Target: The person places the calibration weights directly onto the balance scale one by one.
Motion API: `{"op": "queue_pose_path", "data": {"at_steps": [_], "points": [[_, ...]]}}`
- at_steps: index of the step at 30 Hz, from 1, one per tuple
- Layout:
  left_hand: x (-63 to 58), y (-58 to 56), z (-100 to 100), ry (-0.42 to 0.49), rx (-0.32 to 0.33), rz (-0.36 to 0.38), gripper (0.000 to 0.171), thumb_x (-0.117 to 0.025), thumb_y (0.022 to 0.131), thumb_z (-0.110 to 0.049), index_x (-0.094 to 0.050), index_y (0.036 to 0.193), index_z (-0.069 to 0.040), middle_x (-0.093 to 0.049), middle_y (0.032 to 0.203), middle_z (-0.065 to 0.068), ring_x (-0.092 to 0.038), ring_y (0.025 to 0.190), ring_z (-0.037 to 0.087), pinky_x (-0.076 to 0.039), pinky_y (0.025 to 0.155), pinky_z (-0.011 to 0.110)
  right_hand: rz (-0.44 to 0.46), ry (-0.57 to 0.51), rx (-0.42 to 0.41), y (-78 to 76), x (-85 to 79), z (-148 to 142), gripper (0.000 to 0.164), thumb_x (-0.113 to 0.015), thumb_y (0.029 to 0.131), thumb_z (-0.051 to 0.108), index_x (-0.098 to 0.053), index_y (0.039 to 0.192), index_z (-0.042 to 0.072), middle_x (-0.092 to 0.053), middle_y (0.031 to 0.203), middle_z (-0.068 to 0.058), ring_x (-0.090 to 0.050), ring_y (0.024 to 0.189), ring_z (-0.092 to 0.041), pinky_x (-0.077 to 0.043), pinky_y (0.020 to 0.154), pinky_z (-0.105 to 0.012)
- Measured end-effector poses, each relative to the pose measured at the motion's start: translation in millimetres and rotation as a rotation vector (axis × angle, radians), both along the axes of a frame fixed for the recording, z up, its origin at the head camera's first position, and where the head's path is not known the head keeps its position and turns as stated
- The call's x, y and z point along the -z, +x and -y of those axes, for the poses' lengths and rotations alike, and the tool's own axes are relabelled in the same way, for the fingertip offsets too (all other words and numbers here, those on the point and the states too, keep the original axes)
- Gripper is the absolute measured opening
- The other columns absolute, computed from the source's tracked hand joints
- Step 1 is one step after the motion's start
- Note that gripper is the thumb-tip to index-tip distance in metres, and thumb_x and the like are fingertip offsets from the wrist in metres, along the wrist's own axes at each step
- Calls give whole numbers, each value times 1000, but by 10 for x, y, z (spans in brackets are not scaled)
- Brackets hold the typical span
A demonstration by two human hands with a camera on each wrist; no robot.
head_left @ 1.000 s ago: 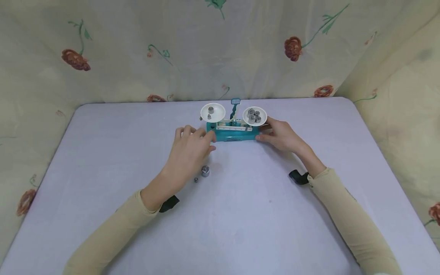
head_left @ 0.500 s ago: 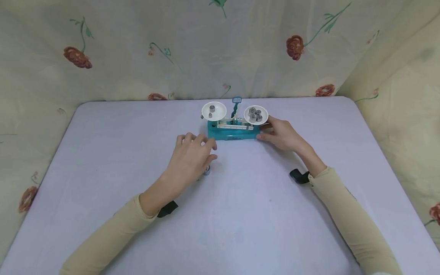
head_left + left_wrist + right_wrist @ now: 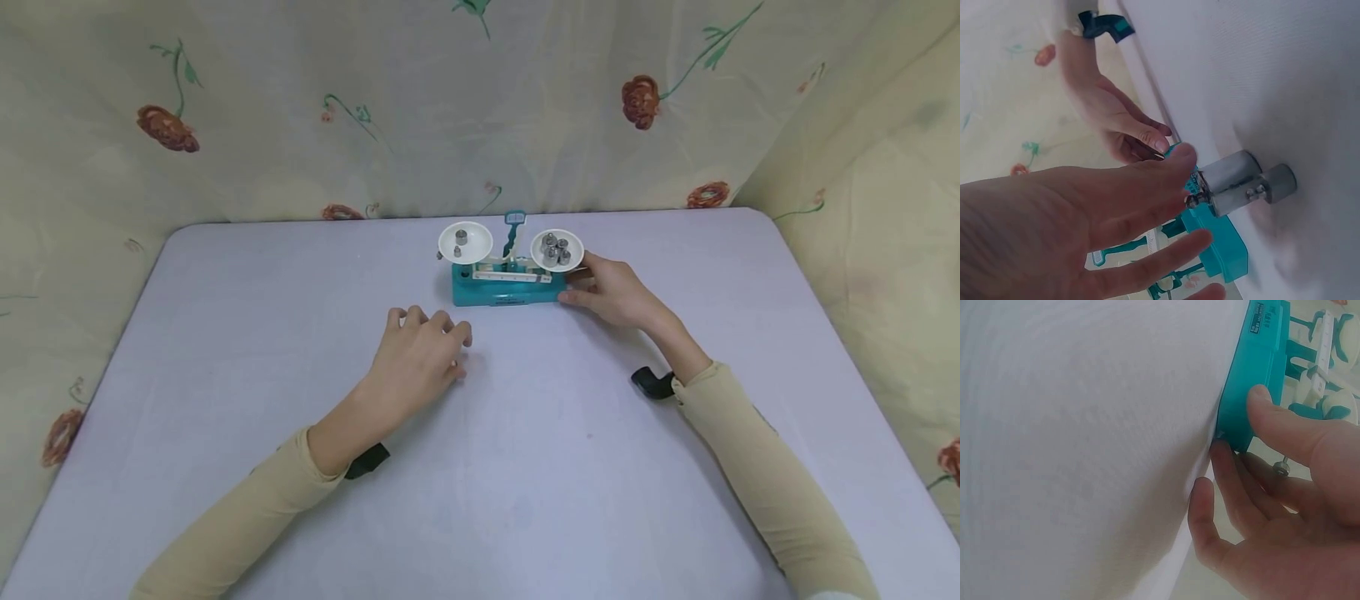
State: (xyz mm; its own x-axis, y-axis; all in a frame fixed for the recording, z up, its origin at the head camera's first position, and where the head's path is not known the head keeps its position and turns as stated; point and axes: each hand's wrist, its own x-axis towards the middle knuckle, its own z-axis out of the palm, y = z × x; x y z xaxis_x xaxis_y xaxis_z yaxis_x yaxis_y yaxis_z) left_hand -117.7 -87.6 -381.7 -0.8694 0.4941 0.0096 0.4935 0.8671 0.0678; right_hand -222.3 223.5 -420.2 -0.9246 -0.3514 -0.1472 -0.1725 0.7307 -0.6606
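Note:
A teal balance scale (image 3: 506, 293) with two white pans stands at the back of the table. My right hand (image 3: 617, 293) grips the right end of its base, thumb on the front face and fingers round the end, as the right wrist view shows. The left hand (image 3: 412, 362) hovers over the table in front of the scale with spread, bent fingers. Beyond its fingertips in the left wrist view stand a large metal weight (image 3: 1232, 174) and a small weight (image 3: 1282, 184). The index fingertip is right at the large weight's knob. The hand hides both weights in the head view.
The left pan (image 3: 480, 242) carries two metal weights; several more lie in the right pan (image 3: 537, 252). A white cloth covers the table (image 3: 570, 483), with flowered curtain (image 3: 420, 100) behind it. Black wrist mounts (image 3: 652, 384) sit under both forearms.
My left hand has drawn back from the scale's left end toward the front, over the two weights on the table. The right hand stays at the scale's right end.

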Motion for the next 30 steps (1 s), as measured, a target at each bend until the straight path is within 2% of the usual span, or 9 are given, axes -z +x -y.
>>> {"op": "queue_pose_path", "data": {"at_steps": [8, 11, 17, 24, 30], "points": [[4, -8, -30, -74, 16, 74, 41, -93, 86, -29, -75, 119, -16, -79, 108, 10, -70, 100, 38, -53, 100, 59, 7, -10, 8, 20, -3, 6, 67, -71, 105, 15, -40, 162, 0, -59, 153, -28, -57, 144, -45, -50, 118, -59], [16, -11, -30, -91, 16, 82, 40, -93, 86, -29, -74, 118, -15, -78, 105, 10, -69, 99, 37, -53, 101, 60, 5, -8, 11, 23, -7, 8, 67, -71, 105, 15, -40, 162, 0, -58, 154, -28, -57, 145, -45, -50, 118, -59], [40, -13, -25, -109, 23, 72, 33, -91, 87, -25, -74, 113, -13, -76, 98, 10, -68, 96, 37, -53, 100, 59, 3, -3, 7, 18, -16, 14, 67, -71, 105, 16, -39, 162, -2, -59, 152, -29, -57, 144, -45, -50, 119, -60], [86, -27, -35, -122, 39, 40, 15, -87, 92, -15, -77, 103, -14, -78, 92, 8, -67, 92, 35, -54, 98, 57, -2, 2, 11, 13, -6, 7, 68, -71, 105, 16, -39, 162, -1, -60, 152, -28, -57, 145, -45, -49, 119, -60], [105, -45, -47, -121, 41, 6, 14, -87, 91, -13, -79, 101, -17, -79, 90, 6, -68, 92, 34, -55, 98, 57, 8, 2, 14, 6, 2, 6, 68, -71, 105, 16, -39, 163, 0, -59, 153, -28, -56, 145, -45, -49, 119, -60]]}}
